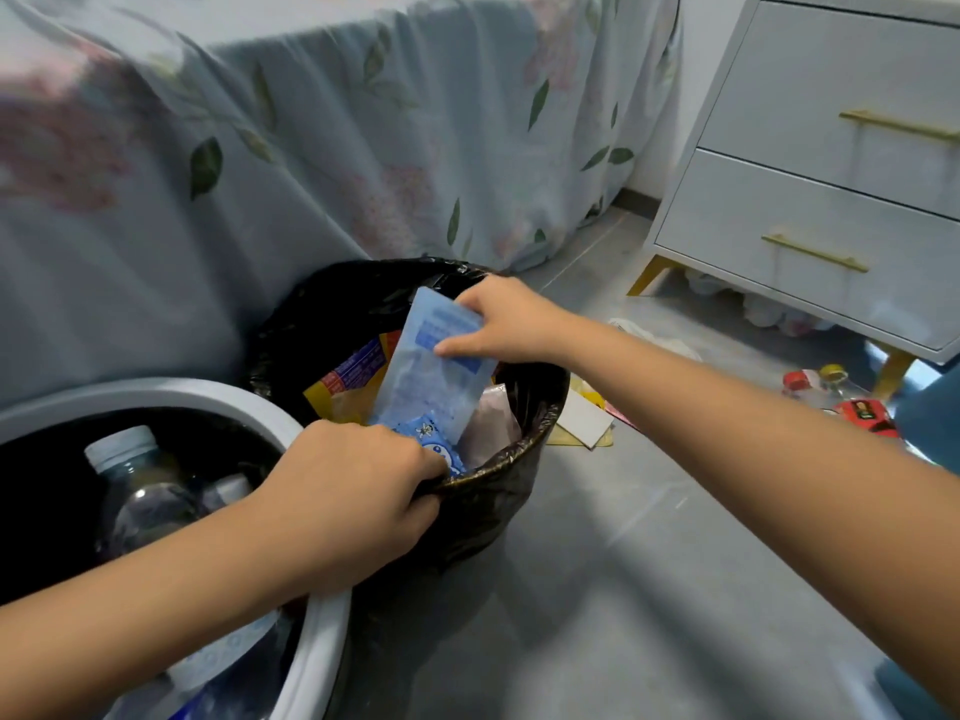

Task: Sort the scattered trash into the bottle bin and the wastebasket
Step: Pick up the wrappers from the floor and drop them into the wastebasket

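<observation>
Left hand (358, 491) grips the wastebasket (519, 491) rim, right hand (498, 319) pinches a blue packet (431, 366) inside it

Under my right fingers (452, 350) I see a pouch (431, 371) of glossy, slightly crinkled blue plastic film. Beneath my left fingers (415, 459) the liner (498, 491) is thin black plastic, shiny and wrinkled over the basket rim. Just past those fingers lie a glossy printed blue wrapper (436, 444) and a yellow wrapper (348, 376), also shiny. Behind my left fingers the bin (322, 631) has a smooth, matt white plastic rim; the bottle (135, 485) inside is clear glossy plastic. Beyond my right fingers, the cloth (260, 148) looks soft and matt, the cabinet (810, 200) smooth and painted, its handles (815, 252) brassy metal.
</observation>
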### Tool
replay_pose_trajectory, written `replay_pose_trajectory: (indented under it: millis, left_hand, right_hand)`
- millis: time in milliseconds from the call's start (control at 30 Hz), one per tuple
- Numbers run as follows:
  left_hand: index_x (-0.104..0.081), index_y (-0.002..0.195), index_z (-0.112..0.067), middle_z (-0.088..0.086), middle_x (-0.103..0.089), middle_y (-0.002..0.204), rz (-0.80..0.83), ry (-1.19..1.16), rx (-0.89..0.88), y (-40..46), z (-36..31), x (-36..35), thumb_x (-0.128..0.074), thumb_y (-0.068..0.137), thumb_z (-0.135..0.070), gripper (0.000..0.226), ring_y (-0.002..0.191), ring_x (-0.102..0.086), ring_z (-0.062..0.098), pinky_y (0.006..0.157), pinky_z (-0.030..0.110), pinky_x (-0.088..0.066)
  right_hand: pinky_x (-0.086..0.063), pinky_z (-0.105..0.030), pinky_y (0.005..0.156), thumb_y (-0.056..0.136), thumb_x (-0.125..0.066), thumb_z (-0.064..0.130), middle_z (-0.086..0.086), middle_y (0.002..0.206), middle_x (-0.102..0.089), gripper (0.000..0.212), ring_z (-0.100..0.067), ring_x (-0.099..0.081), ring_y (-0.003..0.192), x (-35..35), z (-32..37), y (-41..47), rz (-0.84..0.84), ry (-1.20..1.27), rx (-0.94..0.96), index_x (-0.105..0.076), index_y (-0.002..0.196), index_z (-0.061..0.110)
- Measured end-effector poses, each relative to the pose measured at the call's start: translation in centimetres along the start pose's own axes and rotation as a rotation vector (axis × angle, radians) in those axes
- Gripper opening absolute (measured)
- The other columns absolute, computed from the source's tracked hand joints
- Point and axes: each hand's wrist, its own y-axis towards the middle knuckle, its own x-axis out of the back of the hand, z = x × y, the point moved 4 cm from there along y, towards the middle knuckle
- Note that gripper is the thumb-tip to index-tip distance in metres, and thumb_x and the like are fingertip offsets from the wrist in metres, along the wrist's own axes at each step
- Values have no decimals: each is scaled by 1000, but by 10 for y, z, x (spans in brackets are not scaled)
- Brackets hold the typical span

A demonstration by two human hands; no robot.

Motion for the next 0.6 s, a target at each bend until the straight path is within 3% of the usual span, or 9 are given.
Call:
replay_pose_trajectory:
  millis: [133,233,300,367,433,500,600]
  left_hand:
    - [-53,100,-29,-4,-60,82,-7,-26,8,-1,1,2,-37,88,-44,24,79,-59,16,58,29,-37]
    - [-53,99,-28,-5,-59,81,6,-29,8,-1,0,2,-37,89,-44,25,74,-55,14,58,28,-37]
    - [-53,100,-30,-6,-60,85,7,-38,1,-1,-1,2,-36,90,-45,25,73,-53,12,56,26,-36]
    - [-51,101,-33,-8,-62,89,8,-48,-2,-1,0,1,-35,90,-47,24,75,-54,12,56,25,-35]
    - [-51,102,-34,-8,-63,91,9,-36,2,-2,0,0,-32,88,-48,28,81,-59,11,58,27,-39]
    - [-51,105,-35,-9,-64,93,-10,-26,11,-2,0,-2,-23,83,-50,39,85,-61,10,60,28,-41]
    - [-50,108,-37,-14,-65,96,-39,-37,15,-3,2,-1,-7,72,-52,58,87,-62,10,58,26,-40]
  right_hand:
    - [-49,-23,50,81,-73,35,-10,81,-64,35,-21,-61,65,-19,-11,1,101,17,-79,-62,88,2]
    - [-49,-34,81,76,-75,42,-14,110,-65,59,-27,-62,98,-14,-14,4,15,-110,-65,-58,114,0]
    - [-46,-31,93,74,-77,44,-9,123,-61,75,-22,-59,109,4,-13,1,-94,13,-35,-49,131,6]
    - [-49,-26,92,75,-77,38,-4,114,-65,64,-15,-63,99,34,-18,-6,-276,238,-24,-52,128,11]
    - [-52,-23,86,80,-74,31,1,99,-67,42,-11,-63,88,62,-43,-16,-513,373,-56,-60,115,13]
    - [-55,-30,86,84,-70,26,4,93,-65,26,-10,-62,85,69,-84,-28,-668,431,-181,-64,107,14]
    - [-53,-43,91,87,-65,24,-3,102,-65,24,-21,-62,99,29,-154,-44,-569,492,-493,-64,108,13]
